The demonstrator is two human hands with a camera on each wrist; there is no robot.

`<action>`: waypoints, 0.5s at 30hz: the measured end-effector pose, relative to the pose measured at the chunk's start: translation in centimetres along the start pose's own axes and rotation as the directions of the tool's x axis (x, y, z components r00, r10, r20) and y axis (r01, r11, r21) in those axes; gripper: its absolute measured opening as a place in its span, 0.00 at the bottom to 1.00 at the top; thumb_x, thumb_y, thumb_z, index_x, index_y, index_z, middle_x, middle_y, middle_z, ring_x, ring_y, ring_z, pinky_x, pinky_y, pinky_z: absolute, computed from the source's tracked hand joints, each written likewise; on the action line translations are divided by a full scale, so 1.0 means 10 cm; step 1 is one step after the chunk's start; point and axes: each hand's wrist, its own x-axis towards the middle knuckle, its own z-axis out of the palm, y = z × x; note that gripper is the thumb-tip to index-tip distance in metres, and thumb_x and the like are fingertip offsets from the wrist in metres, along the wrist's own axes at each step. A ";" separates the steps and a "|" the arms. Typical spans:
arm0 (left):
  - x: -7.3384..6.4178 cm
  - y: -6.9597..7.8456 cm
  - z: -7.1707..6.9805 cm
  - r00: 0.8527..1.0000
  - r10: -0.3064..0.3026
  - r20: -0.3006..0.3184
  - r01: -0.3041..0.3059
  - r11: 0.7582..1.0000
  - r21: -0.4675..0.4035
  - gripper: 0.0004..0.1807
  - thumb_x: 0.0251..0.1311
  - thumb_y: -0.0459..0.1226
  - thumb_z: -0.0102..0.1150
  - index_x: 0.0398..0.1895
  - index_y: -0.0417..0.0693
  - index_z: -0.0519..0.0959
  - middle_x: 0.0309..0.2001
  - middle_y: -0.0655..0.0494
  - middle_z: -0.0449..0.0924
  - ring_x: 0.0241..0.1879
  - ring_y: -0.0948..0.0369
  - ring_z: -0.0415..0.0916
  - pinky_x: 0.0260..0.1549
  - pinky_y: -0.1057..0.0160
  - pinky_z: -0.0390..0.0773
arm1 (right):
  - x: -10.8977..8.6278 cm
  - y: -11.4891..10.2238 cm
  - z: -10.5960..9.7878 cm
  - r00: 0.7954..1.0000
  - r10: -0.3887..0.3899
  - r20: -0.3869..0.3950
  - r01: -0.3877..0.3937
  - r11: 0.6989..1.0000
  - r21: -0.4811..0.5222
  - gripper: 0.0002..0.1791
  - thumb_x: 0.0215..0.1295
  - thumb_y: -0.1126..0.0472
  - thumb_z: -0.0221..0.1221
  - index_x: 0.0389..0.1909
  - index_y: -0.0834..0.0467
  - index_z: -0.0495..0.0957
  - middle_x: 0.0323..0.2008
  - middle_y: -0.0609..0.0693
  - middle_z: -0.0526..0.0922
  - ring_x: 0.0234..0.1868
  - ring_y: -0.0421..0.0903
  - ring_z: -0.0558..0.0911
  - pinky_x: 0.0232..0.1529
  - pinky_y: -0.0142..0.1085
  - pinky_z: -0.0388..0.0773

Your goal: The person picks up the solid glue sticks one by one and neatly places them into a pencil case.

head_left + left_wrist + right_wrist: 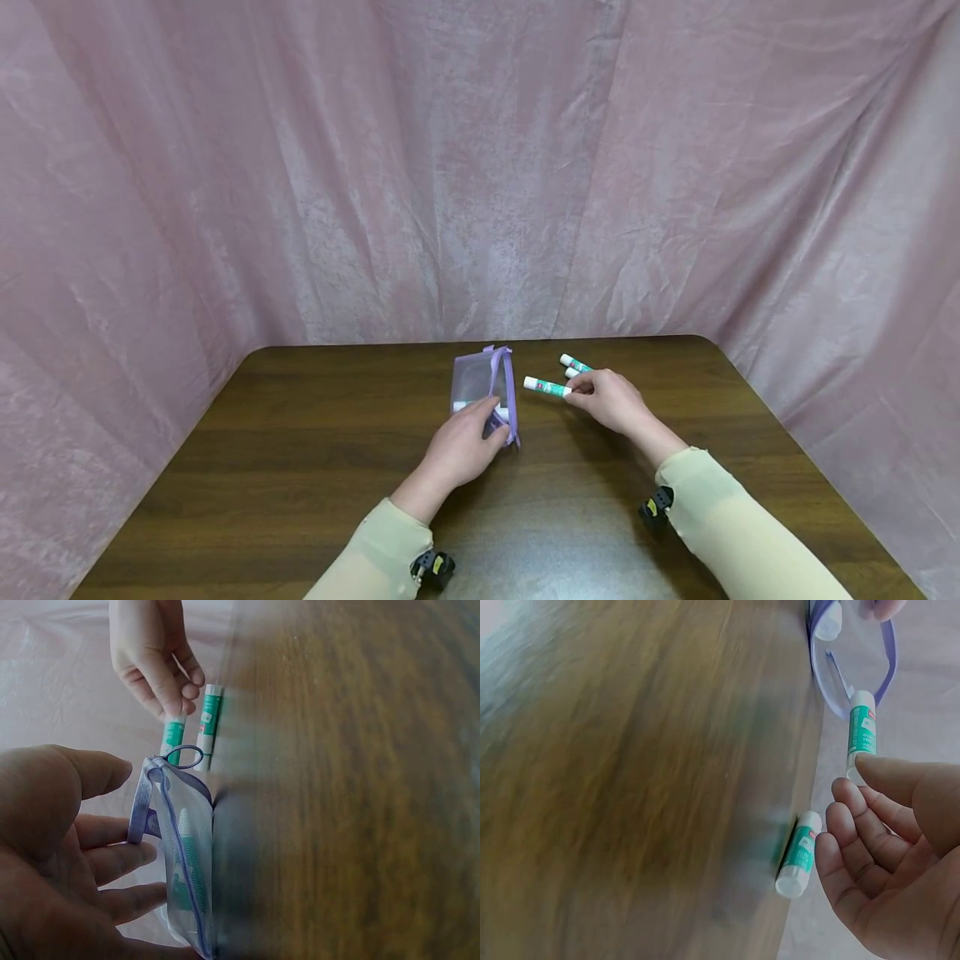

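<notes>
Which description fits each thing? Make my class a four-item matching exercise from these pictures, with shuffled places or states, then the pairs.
1. left hand
2. right hand
3. mesh pouch
4. curtain

A. pink, behind the table
B. pinches a glue stick
C. purple-edged, with another glue stick inside
D. touches the mesh pouch

Pairs: 1-D, 2-B, 3-C, 4-A

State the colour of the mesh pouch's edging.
The edging is light purple, clearest in the head view.

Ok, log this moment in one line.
right hand: pinches glue stick; left hand: touches mesh pouch; in pouch: glue stick; table: another glue stick
</notes>
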 end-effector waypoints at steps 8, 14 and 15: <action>0.01 -0.01 0.01 1.000 0.000 -0.004 0.000 1.000 -0.010 0.30 0.79 0.43 0.63 0.77 0.37 0.75 0.75 0.38 0.76 0.75 0.41 0.73 0.74 0.41 0.72 | 0.09 -0.10 0.11 1.000 -0.017 0.017 0.017 1.000 0.006 0.04 0.73 0.55 0.72 0.40 0.51 0.91 0.34 0.40 0.89 0.37 0.41 0.81 0.41 0.44 0.78; 0.01 -0.01 0.01 1.000 -0.006 0.005 0.006 1.000 -0.008 0.30 0.80 0.44 0.62 0.79 0.39 0.74 0.76 0.39 0.75 0.76 0.42 0.72 0.75 0.41 0.72 | 0.13 -0.17 0.20 0.999 -0.029 0.019 0.029 1.000 0.001 0.04 0.72 0.55 0.72 0.39 0.51 0.91 0.33 0.40 0.89 0.37 0.40 0.82 0.43 0.43 0.79; 0.00 -0.01 0.01 1.000 -0.010 0.008 0.010 1.000 -0.009 0.31 0.81 0.44 0.62 0.79 0.39 0.74 0.76 0.40 0.75 0.76 0.42 0.72 0.75 0.41 0.72 | 0.14 -0.19 0.21 0.999 -0.028 0.017 0.028 1.000 -0.001 0.04 0.72 0.55 0.72 0.39 0.51 0.91 0.33 0.39 0.89 0.37 0.39 0.82 0.43 0.43 0.79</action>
